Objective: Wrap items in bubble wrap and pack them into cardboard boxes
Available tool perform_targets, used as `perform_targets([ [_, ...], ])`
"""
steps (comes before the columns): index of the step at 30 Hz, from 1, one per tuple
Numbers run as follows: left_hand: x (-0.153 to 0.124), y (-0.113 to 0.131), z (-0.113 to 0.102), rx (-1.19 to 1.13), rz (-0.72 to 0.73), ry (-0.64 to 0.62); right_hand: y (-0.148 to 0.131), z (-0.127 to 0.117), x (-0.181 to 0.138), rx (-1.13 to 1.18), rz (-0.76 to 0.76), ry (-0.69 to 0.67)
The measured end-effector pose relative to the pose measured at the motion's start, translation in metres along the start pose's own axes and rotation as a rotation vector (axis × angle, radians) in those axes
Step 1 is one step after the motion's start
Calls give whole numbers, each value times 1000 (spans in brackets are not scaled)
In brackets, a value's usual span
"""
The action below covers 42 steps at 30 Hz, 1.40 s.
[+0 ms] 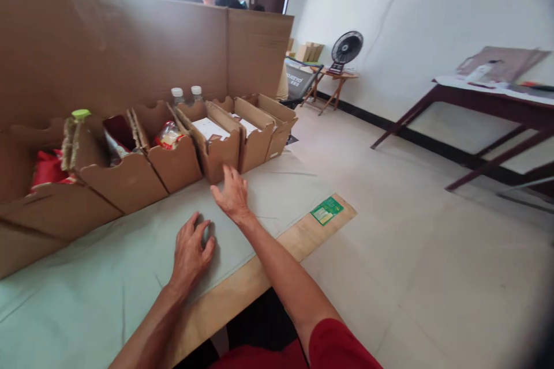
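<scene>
Your right hand [231, 193] hovers empty, fingers spread, just short of the open brown cardboard box with white card inside [219, 161]. The box lies straight ahead of it, long axis running away from you. Your left hand [190, 248], loosely curled and holding nothing, rests farther back from that box on the pale green cloth [108, 282].

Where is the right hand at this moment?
In the head view, the right hand is open near the centre, over the green table cover, just before the cardboard box with white paper; the left hand lies nearer the person.
</scene>
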State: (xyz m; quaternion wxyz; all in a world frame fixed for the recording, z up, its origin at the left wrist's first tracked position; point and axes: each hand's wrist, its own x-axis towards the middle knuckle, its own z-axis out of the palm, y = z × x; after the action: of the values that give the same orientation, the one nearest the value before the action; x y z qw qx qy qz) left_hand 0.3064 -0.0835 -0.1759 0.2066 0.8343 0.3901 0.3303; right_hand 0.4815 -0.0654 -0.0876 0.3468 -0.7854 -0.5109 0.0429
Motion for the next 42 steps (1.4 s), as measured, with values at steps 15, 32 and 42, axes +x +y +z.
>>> perform_targets([
  [15, 10, 3, -5, -218, -142, 197, -117, -22, 85, -355, -312, -299],
  [32, 16, 10, -80, -454, -422, 573, 22, -143, -77, 52, -556, -89],
  [42, 27, 43, -74, -675, -263, 166, 81, -144, -126, 343, -57, -67],
])
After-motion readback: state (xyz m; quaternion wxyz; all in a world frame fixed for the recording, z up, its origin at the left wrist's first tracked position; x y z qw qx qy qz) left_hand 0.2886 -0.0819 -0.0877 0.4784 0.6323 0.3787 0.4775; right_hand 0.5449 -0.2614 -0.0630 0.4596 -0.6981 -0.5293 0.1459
